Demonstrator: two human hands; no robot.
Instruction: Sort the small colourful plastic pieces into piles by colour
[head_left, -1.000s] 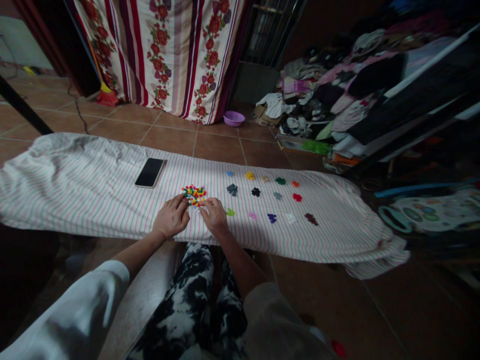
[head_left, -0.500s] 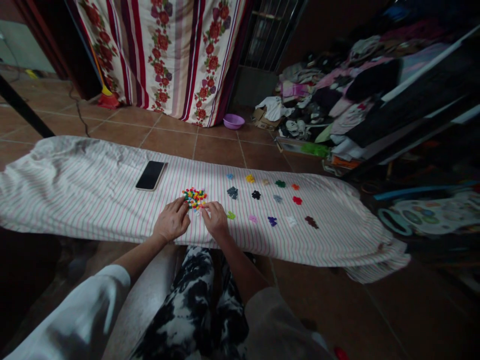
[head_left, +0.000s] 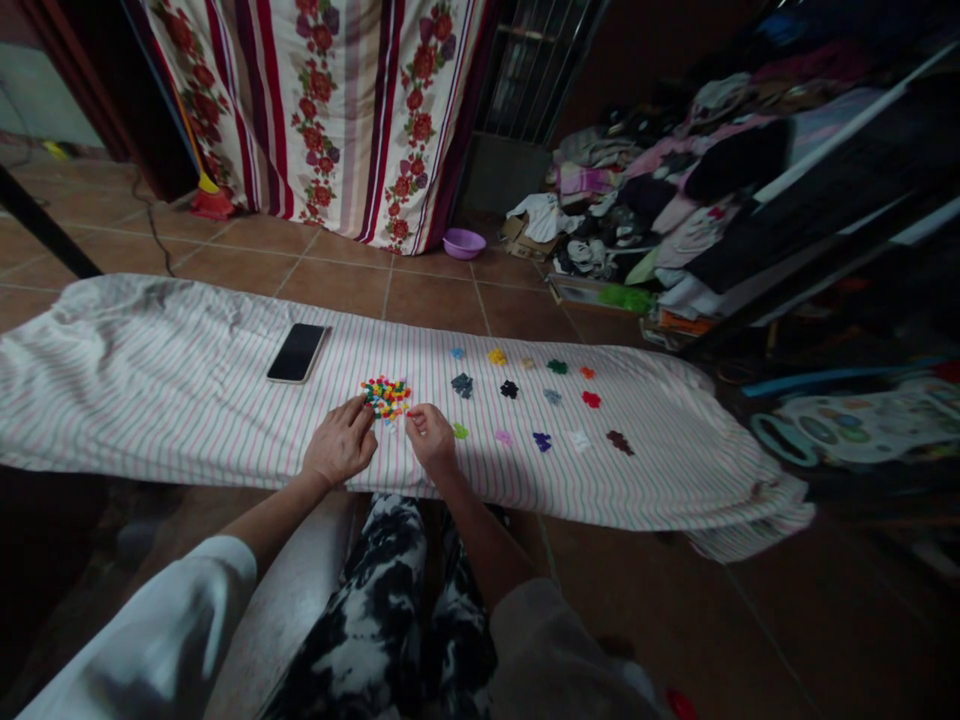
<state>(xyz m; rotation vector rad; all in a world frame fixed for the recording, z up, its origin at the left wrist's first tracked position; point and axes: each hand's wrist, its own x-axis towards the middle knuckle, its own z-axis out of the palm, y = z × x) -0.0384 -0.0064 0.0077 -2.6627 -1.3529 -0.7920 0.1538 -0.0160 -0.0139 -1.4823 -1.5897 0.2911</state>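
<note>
Both hands rest on a striped cloth (head_left: 187,380) spread over a low table, at the near edge of a small heap of mixed coloured beads (head_left: 387,394). The left hand (head_left: 339,446) lies palm down with its fingers curled, fingertips touching the cloth just left of and below the heap; whether its grip encloses anything cannot be told. The right hand (head_left: 430,436) sits just right of the left one, thumb and forefinger drawn together at the heap's lower right edge; its grip looks pinched shut, but any bead inside it is too small to make out.

Compared with half a second ago, the right hand has drawn slightly back from the heap and its fingers have closed more tightly together, while the left hand has hardly moved. The heap keeps its place and shape.

Just right of the right hand lies a light green cluster (head_left: 460,431), then a pink cluster (head_left: 504,437), a purple cluster (head_left: 541,440), a white cluster (head_left: 579,439) and a dark brown cluster (head_left: 619,441), each well apart from the next. Beyond these, farther from the grip, sit a grey cluster (head_left: 462,384), a black cluster (head_left: 509,389) and a red cluster (head_left: 591,399). A dark phone (head_left: 297,352) lies face up, up and to the left of the left hand. None of these has shifted since the earlier frame.
</note>
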